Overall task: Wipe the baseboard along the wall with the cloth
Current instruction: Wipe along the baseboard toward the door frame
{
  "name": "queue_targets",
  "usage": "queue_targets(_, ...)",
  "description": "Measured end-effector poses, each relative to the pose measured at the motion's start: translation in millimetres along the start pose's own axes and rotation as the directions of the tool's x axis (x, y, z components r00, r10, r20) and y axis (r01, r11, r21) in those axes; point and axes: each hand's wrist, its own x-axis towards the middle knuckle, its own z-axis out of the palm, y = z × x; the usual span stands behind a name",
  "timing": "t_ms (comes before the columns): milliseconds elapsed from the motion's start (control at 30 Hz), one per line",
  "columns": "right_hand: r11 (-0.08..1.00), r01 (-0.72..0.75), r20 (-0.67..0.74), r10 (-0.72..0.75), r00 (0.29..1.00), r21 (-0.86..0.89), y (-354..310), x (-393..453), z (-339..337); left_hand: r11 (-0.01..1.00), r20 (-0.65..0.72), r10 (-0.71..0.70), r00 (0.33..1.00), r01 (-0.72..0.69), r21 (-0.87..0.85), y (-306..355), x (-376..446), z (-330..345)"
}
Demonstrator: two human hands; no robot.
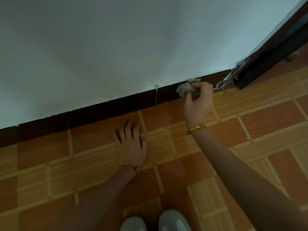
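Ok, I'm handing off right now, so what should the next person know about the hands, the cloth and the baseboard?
Right hand: grips the bunched cloth and holds it against the baseboard, near the door frame at its right end.
Left hand: flat on the tiled floor, fingers spread, bracing.
Done: cannot tell from this view which stretch has been wiped.
Left: judging by the cloth's spot, probably the long run of baseboard to the left, past the pale seam.

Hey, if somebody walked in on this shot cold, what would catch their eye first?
Probably the right hand reaching out and holding a bunched grey cloth against the dark baseboard, near the door frame at the right. Next, the left hand resting flat, fingers spread, on the orange tiled floor just short of the wall.
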Motion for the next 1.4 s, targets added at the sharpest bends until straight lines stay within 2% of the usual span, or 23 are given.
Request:
queue_targets(67,0.994,0.099,0.133,-0.103,0.986,0.040,-9,-16,9,1.000,-0.002,0.004,1.000,-0.004,0.006,-1,0,1)
queue_targets(133,0.986,0.157,0.192,-0.163,0.968,0.048,-13,-25,17,1.000,-0.002,0.008,1.000,-0.008,0.010,-2,-1,1)
queue_targets(267,0.995,0.102,0.092,-0.101,0.991,-0.005,-3,-9,7,1.000,0.010,0.013,1.000,-0.013,0.011,-2,-1,-1)
queue_targets(367,0.998,-0.049,-0.046,0.047,0.998,-0.049,12,19,-11,1.000,0.013,0.006,1.000,-0.006,0.008,-2,-1,-1)
queue_targets(433,0.995,-0.078,-0.048,0.075,0.996,-0.065,17,27,-16,1.000,0.018,0.002,1.000,-0.002,0.005,-1,0,-2)
queue_targets(567,0.996,-0.032,0.025,0.034,0.999,-0.081,11,10,-4,1.000,0.031,-0.004,0.999,0.004,0.007,0,0,-1)
queue_targets(667,0.998,0.042,0.142,-0.034,0.989,-0.050,6,-13,14,1.000,0.033,-0.004,0.999,0.004,0.014,-1,-1,-2)
queue_targets(733,0.990,0.140,0.272,-0.127,0.954,-0.027,6,-27,24,1.000,0.024,0.001,1.000,-0.001,0.022,-1,-1,-2)
queue_targets(800,0.975,0.223,0.342,-0.204,0.917,-0.017,9,-34,30,1.000,0.016,0.005,1.000,-0.005,0.014,-1,-1,-2)
queue_targets(867,0.977,0.208,0.334,-0.179,0.925,-0.050,15,-30,29,1.000,0.011,0.005,1.000,-0.005,0.010,-1,-1,-2)
queue_targets(1000,0.964,0.021,0.257,0.050,0.965,-0.267,46,-1,10,1.000,0.020,-0.002,1.000,0.002,0.000,-1,-1,-1)
queue_targets(1200,0.944,0.050,0.243,0.032,0.969,-0.325,53,10,6,1.000,0.030,-0.009,1.000,0.009,0.000,1,0,-2)
queue_targets(1400,0.966,0.195,0.408,-0.112,0.906,-0.168,31,-35,33,1.000,0.032,-0.008,0.999,0.008,-0.002,0,0,-2)
